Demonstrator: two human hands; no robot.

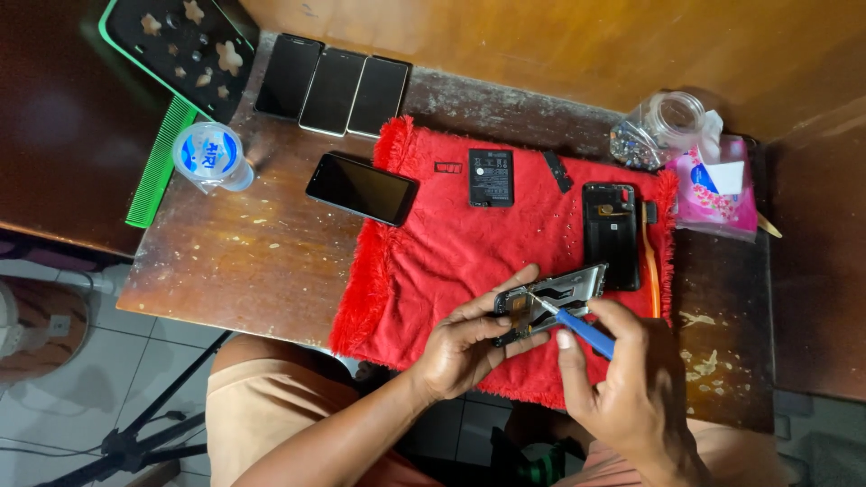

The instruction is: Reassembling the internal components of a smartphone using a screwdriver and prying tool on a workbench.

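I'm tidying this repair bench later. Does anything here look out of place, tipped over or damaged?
The clear jar at the back right lies tipped on its side, its small contents heaped near the mouth by the red cloth. The wooden table is scuffed, with pale flaking patches. The phone frame held in the left hand is opened up.

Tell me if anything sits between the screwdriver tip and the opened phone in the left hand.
Nothing visible does. The right hand holds the blue-handled screwdriver, and its tip meets the exposed inside of the opened phone, which the left hand grips above the red cloth.
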